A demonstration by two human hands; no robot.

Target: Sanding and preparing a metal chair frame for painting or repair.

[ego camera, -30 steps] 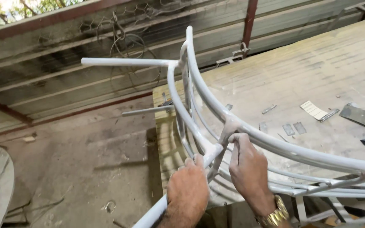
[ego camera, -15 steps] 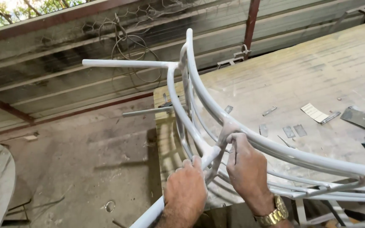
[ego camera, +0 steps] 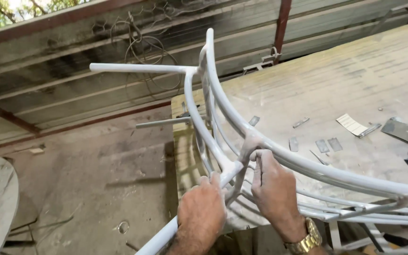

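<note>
A dusty workbench (ego camera: 355,66) stands beside a concrete floor (ego camera: 86,189), with corrugated sheeting behind. On the bench's near corner lies the grey-white tube frame (ego camera: 242,127), its curved rails sweeping off to the right. My left hand (ego camera: 203,212) is closed around the frame's lower tube. My right hand (ego camera: 275,189) pinches a thin strip against the joint, fingers curled shut on it. Small metal plates (ego camera: 327,144) and a paper slip (ego camera: 351,124) lie farther back on the bench.

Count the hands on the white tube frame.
2: the left hand grips the lower tube of the white tube frame; the right hand pinches at the joint beside it.
</note>
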